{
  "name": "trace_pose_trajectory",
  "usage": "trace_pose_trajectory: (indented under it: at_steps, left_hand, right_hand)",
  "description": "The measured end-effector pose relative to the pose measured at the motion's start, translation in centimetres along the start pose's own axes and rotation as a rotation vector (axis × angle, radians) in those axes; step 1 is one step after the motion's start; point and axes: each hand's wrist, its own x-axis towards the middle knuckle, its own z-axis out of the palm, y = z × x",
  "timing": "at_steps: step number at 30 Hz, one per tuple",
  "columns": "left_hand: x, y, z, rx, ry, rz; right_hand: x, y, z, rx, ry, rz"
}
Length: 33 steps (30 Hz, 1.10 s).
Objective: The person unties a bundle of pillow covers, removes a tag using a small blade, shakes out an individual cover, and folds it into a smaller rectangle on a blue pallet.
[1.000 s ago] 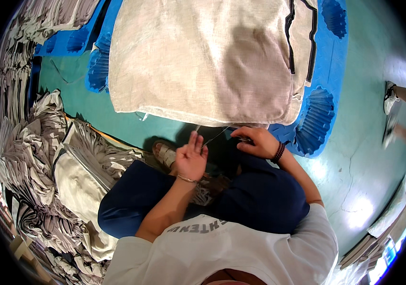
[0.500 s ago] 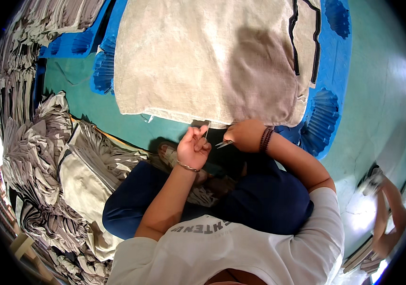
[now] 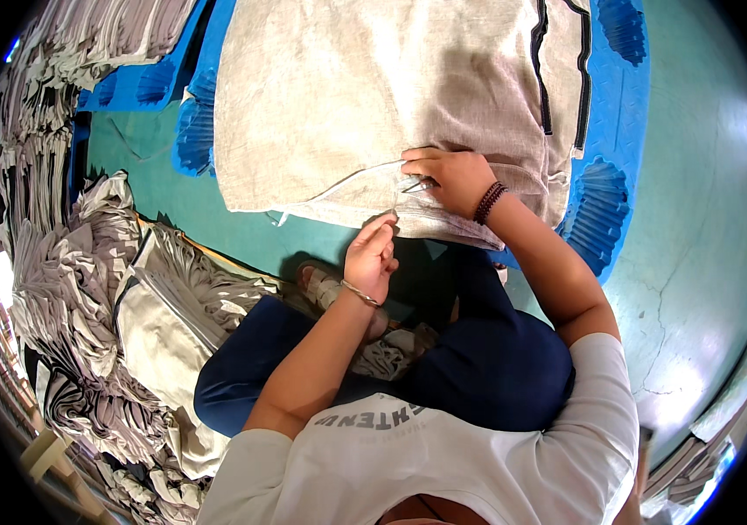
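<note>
A large beige woven fabric piece [image 3: 365, 96] with black trim along its right side lies spread on the floor in front of me. My right hand [image 3: 452, 179], a dark bead bracelet on its wrist, rests on the fabric's near edge and holds small metal snips [image 3: 417, 185] pointing left. Just below it, my left hand [image 3: 373, 258], wearing a thin bangle, pinches the fabric's near hem with its fingertips. A pale folded seam runs leftward from between the two hands. I sit cross-legged in dark blue trousers [image 3: 487, 367].
Blue sheeting [image 3: 610, 175] lies under the fabric on a teal floor [image 3: 697, 227]. Heaps of grey folded garments [image 3: 85, 289] fill the left side, close to my left knee. A sandal [image 3: 317, 284] shows by my leg. Stacked flat pieces [image 3: 723, 420] sit at the lower right.
Both hands have moved up from over my lap onto the fabric's near edge. The right hand now rests on the cloth, and the left pinches the hem.
</note>
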Motion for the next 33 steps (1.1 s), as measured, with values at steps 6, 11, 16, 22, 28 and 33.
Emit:
trace_pose_trajectory:
  at_steps: [6, 11, 16, 22, 28, 33]
  left_hand:
    - [0.7, -0.1, -0.2, 0.131, 0.043, 0.111]
    - [0.4, 0.1, 0.2, 0.084, 0.008, 0.156]
    - [0.7, -0.6, 0.2, 0.091, 0.034, 0.142]
    - [0.6, -1.2, 0.3, 0.123, 0.063, 0.118]
    - [0.3, -1.2, 0.3, 0.106, 0.066, 0.121]
    - [0.0, -1.2, 0.2, 0.061, 0.054, 0.121]
  right_hand:
    - [0.1, 0.0, 1.2, -0.017, 0.125, 0.066]
    - [-0.2, -1.2, 1.2, -0.063, 0.352, -0.058]
    - [0.7, 0.2, 1.6, -0.017, 0.295, 0.078]
    - [2.8, 0.4, 0.9, -0.145, 0.344, 0.118]
    - [1.2, -1.1, 0.5, 0.036, 0.379, 0.142]
    - [-1.1, -1.7, 1.1, 0.117, 0.422, 0.031]
